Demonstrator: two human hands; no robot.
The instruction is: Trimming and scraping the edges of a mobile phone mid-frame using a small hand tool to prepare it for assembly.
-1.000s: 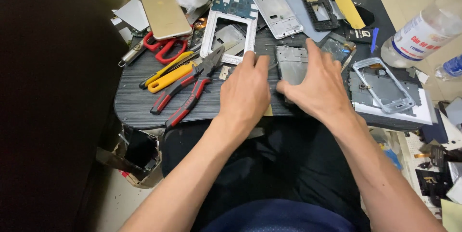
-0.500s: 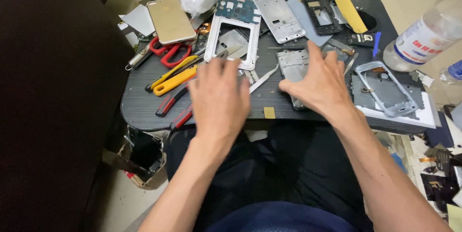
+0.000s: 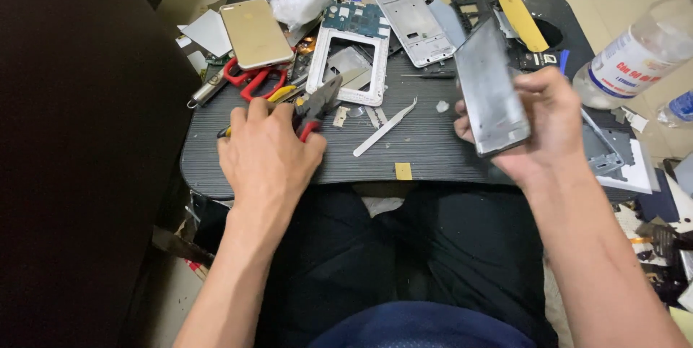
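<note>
My right hand (image 3: pixel 541 120) pinches the flat grey metal phone frame (image 3: pixel 492 89) by its edges; thin, light, probably bendable. My left hand (image 3: pixel 271 149) closes over red-handled pliers (image 3: pixel 317 102).

Bare forearms without sleeves, watch or rings, black trousers over the lap, and a dark blue shirt hem.

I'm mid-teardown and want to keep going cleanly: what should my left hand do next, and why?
Probably close the left hand around the red-handled pliers and lift them. The hand already rests on the handles on the lap table, while the right hand holds the grey phone frame tilted up off the table, within reach of a tool.
</note>
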